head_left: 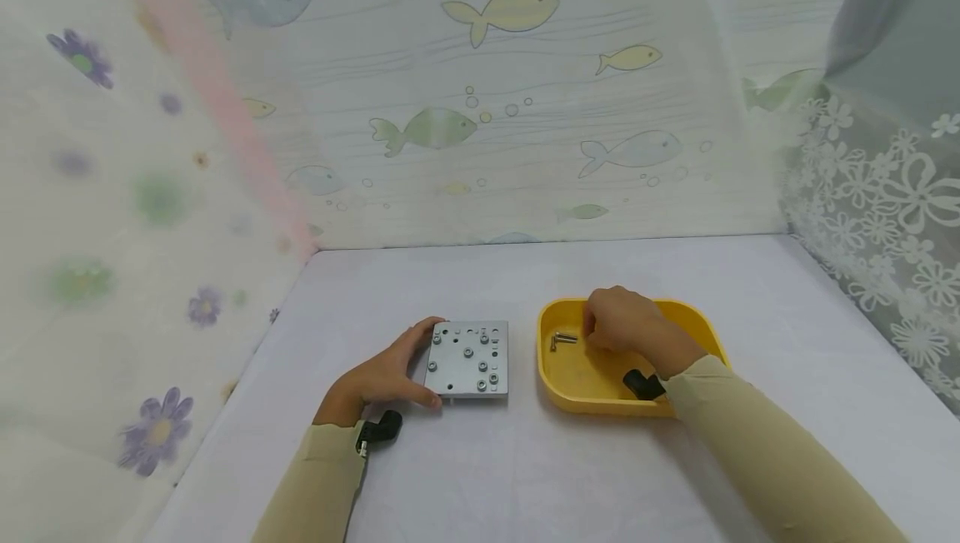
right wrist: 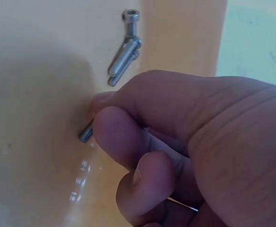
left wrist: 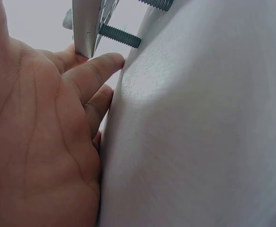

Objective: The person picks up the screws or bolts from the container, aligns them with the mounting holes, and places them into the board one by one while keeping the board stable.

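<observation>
A square silvery metal plate (head_left: 456, 376) with several socket head screws and small holes sits left of centre on the table. My left hand (head_left: 386, 372) holds it along its left side, thumb by the front edge and fingers by the back left corner. Beneath the plate, threaded screw ends (left wrist: 121, 36) stick out toward the table in the left wrist view. Inside a yellow tray (head_left: 600, 406), my right hand (head_left: 621, 322) pinches a screw (right wrist: 84, 134) between thumb and forefinger; only its threaded tip shows. More socket head screws (right wrist: 123, 59) lie in the tray beside those fingers.
White cloth covers the table (head_left: 510, 476). Behind it hangs a curtain (head_left: 525, 135) printed with fish, and a flowered curtain (head_left: 157, 276) closes the left side. On the right hangs lace fabric (head_left: 900, 218). Small black cameras sit at both wrists.
</observation>
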`<state>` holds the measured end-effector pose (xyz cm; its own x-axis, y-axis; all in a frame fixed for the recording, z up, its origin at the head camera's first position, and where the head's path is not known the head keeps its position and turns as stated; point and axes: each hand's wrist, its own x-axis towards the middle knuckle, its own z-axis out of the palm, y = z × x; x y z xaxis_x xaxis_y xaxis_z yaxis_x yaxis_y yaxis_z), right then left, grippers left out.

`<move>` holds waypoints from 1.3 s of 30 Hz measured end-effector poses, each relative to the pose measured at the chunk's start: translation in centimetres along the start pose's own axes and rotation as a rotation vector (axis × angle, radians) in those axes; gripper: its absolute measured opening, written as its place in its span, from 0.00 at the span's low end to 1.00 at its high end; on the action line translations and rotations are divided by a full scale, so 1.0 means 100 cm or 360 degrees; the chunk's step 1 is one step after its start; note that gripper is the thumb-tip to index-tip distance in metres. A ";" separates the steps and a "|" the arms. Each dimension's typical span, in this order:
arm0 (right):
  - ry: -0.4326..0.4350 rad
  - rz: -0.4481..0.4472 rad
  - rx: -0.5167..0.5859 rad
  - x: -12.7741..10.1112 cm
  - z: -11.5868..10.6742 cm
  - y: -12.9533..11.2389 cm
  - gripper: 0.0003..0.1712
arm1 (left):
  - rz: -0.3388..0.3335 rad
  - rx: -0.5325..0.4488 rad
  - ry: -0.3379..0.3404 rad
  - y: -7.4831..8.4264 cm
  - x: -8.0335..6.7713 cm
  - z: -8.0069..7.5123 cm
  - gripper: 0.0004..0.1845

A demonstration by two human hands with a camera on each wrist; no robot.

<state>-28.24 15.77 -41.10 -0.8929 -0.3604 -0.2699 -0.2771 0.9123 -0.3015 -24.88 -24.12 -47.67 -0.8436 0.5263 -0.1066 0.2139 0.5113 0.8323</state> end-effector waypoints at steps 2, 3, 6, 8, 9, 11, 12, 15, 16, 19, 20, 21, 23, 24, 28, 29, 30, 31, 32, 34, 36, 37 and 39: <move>0.0010 -0.0019 0.0015 -0.001 -0.002 -0.001 0.05 | 0.0003 -0.0005 -0.0001 0.000 0.000 0.000 0.64; 0.0015 -0.0021 0.0027 -0.001 -0.002 -0.001 0.05 | 0.0003 -0.0004 0.0000 0.000 0.000 0.000 0.64; 0.0032 -0.0043 0.0060 -0.001 -0.004 -0.002 0.03 | 0.0000 0.0004 0.0002 0.000 0.000 0.000 0.64; 0.0047 -0.0054 0.0086 -0.001 -0.005 -0.002 0.02 | -0.0005 0.0006 0.0004 0.000 -0.001 0.000 0.65; 0.0059 -0.0061 0.0099 0.000 -0.005 -0.003 0.02 | -0.0007 0.0007 0.0006 0.000 -0.001 -0.001 0.65; 0.0086 -0.0076 0.0125 -0.001 -0.006 -0.004 0.04 | -0.0007 0.0006 0.0009 0.000 -0.001 -0.001 0.65; 0.0100 -0.0086 0.0148 -0.001 -0.007 -0.004 0.05 | -0.0007 0.0007 0.0011 0.000 -0.001 -0.001 0.65; 0.0158 -0.0098 0.0210 -0.001 -0.009 -0.006 0.04 | -0.0014 0.0013 0.0017 -0.001 -0.001 -0.001 0.65; 0.0175 -0.0094 0.0240 -0.002 -0.010 -0.007 0.04 | -0.0017 0.0016 0.0016 -0.001 -0.001 -0.001 0.65; 0.0212 -0.0087 0.0335 -0.002 -0.013 -0.009 0.03 | -0.0026 0.0019 0.0016 -0.002 -0.001 -0.001 0.65; 0.0216 -0.0086 0.0364 -0.002 -0.013 -0.010 0.03 | -0.0026 0.0020 0.0016 -0.002 -0.002 -0.001 0.65; 0.0221 -0.0082 0.0397 -0.002 -0.014 -0.010 0.04 | -0.0027 0.0018 0.0015 -0.003 -0.002 -0.001 0.65; 0.0234 -0.0076 0.0456 -0.002 -0.016 -0.011 0.05 | -0.0024 0.0018 0.0018 -0.003 -0.002 -0.002 0.66; 0.0245 -0.0075 0.0479 -0.002 -0.017 -0.012 0.06 | -0.0022 0.0020 0.0019 -0.003 -0.002 -0.002 0.66; 0.0325 -0.0069 0.0588 -0.004 -0.020 -0.013 0.07 | -0.0018 0.0022 0.0016 -0.003 -0.002 -0.002 0.65; 0.0349 -0.0076 0.0620 -0.005 -0.021 -0.013 0.07 | -0.0017 0.0021 0.0015 -0.003 -0.002 -0.002 0.65; 0.0371 -0.0084 0.0650 -0.006 -0.021 -0.014 0.07 | -0.0015 0.0019 0.0013 -0.002 -0.002 -0.002 0.65; 0.0389 -0.0091 0.0680 -0.007 -0.022 -0.015 0.07 | -0.0015 0.0016 0.0012 -0.002 -0.002 -0.002 0.65; 0.0407 -0.0098 0.0707 -0.007 -0.022 -0.016 0.07 | -0.0015 0.0015 0.0009 -0.001 -0.002 -0.002 0.65; 0.0423 -0.0103 0.0743 -0.009 -0.021 -0.019 0.06 | -0.0004 0.0012 0.0007 0.001 -0.002 -0.002 0.65; 0.0425 -0.0099 0.0748 -0.011 -0.020 -0.023 0.06 | -0.0004 0.0021 0.0004 0.003 -0.002 -0.002 0.65; 0.0421 -0.0095 0.0746 -0.012 -0.020 -0.026 0.05 | -0.0007 0.0028 0.0002 0.003 -0.002 -0.002 0.65; 0.0424 -0.0091 0.0739 -0.013 -0.019 -0.031 0.05 | -0.0008 0.0032 0.0001 0.002 -0.002 -0.002 0.65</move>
<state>-26.90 13.74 -38.09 -0.9568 -0.2900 -0.0182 -0.1956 0.6891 -0.6977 -24.78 -24.22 -47.42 -0.8448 0.5236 -0.1103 0.2197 0.5273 0.8208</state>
